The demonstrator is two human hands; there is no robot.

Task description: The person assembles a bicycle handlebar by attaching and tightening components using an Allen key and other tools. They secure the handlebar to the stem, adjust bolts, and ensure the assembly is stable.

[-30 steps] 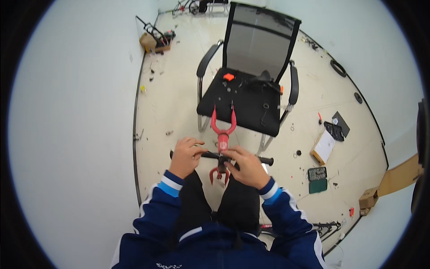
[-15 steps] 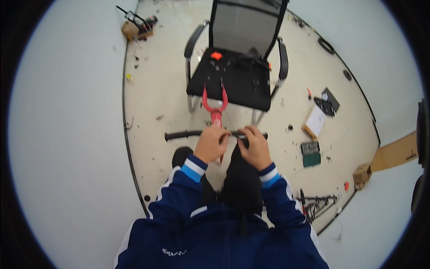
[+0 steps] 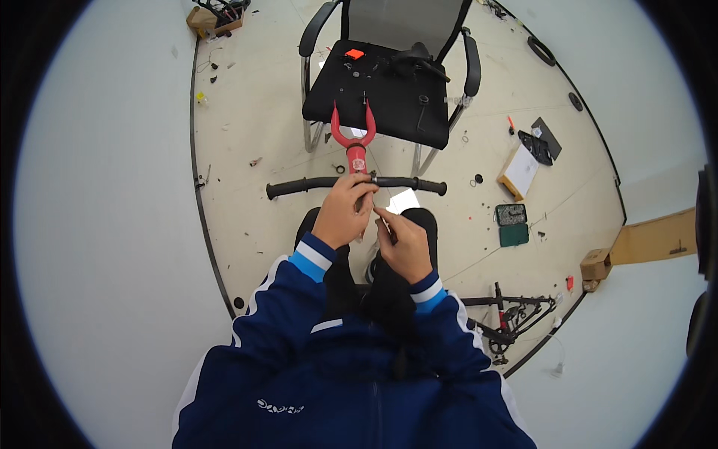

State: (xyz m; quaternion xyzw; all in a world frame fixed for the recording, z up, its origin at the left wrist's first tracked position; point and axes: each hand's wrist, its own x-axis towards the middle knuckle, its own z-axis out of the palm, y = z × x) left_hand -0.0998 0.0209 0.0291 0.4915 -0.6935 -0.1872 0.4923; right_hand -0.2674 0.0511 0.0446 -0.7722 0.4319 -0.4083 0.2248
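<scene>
A black bicycle handlebar (image 3: 307, 185) lies crosswise in front of me, above my knees. From its middle a red bicycle fork (image 3: 359, 159) points away, its two prongs reaching the chair seat. My left hand (image 3: 338, 217) is closed at the middle of the handlebar, where the fork meets it, and its fingers hide that joint. Just right of it and nearer to me, my right hand (image 3: 407, 247) is closed in a pinch, apart from the bar. Whatever is between its fingers is too small and hidden to name.
A black office chair (image 3: 404, 112) stands ahead with an orange item (image 3: 354, 55), small parts and a black saddle (image 3: 413, 60) on its seat. On the floor at right lie a green tool case (image 3: 513, 235), a white-topped box (image 3: 522, 173) and a black bicycle frame (image 3: 508, 318).
My right hand has come off the handlebar and moved toward me, leaving the bar's right side exposed. My left hand stays at its middle. The whole view has shifted, with the chair higher up.
</scene>
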